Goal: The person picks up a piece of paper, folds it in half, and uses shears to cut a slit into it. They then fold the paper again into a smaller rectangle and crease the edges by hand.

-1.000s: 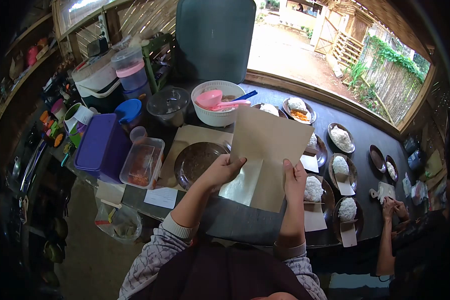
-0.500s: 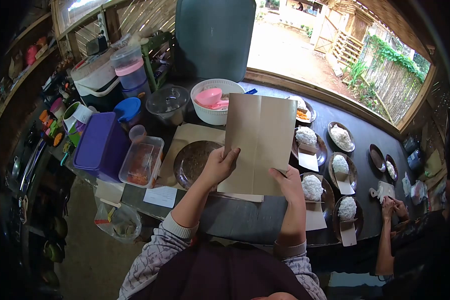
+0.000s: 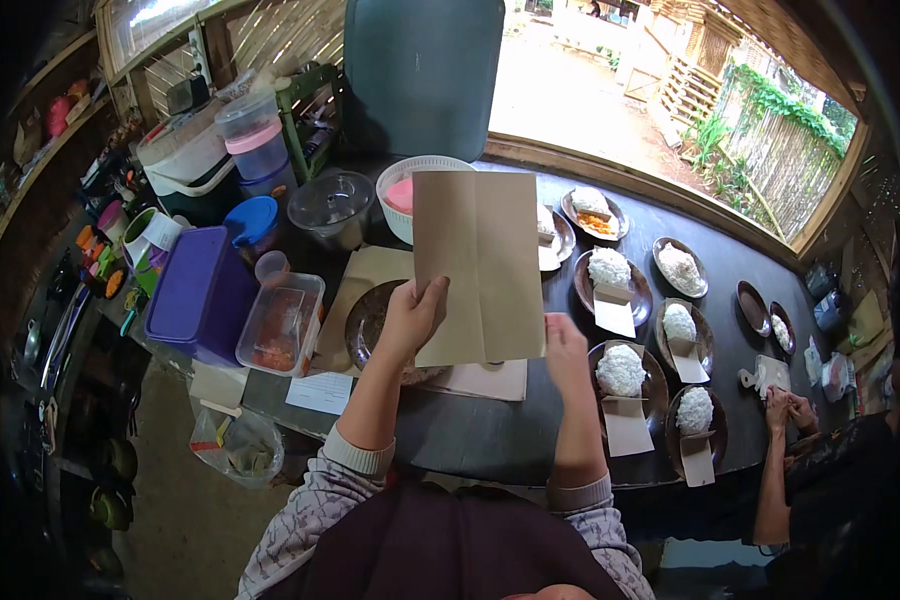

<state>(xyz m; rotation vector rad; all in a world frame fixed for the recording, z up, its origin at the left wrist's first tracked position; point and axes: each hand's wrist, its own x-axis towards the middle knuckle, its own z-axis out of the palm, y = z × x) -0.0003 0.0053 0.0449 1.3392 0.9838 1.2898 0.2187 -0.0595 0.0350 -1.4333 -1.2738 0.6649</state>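
A brown paper sheet (image 3: 480,250) with a vertical crease stands raised over the table. My left hand (image 3: 415,318) grips it near its lower left edge, thumb on the front. At the lower right edge is my right hand (image 3: 567,350), slightly blurred, its fingers drawn together at the paper's rim. Behind and below the sheet, a dark round plate (image 3: 363,325) rests on more brown paper (image 3: 490,381), partly hidden by my left hand and the raised sheet. The white basket (image 3: 395,200) holding a pink scoop (image 3: 400,194) is partly covered by the sheet.
Dark plates with rice mounds (image 3: 621,370) and folded paper cards (image 3: 628,428) fill the right side. A clear container with orange food (image 3: 280,325), a purple box (image 3: 195,290) and a glass-lidded pot (image 3: 332,210) stand left. A co-worker's hands (image 3: 785,405) work at far right.
The sheet has shifted left and slightly up with my left hand. My right hand has moved a little up, from thumb-on-front to the sheet's right edge. More of the rice plates shows behind.
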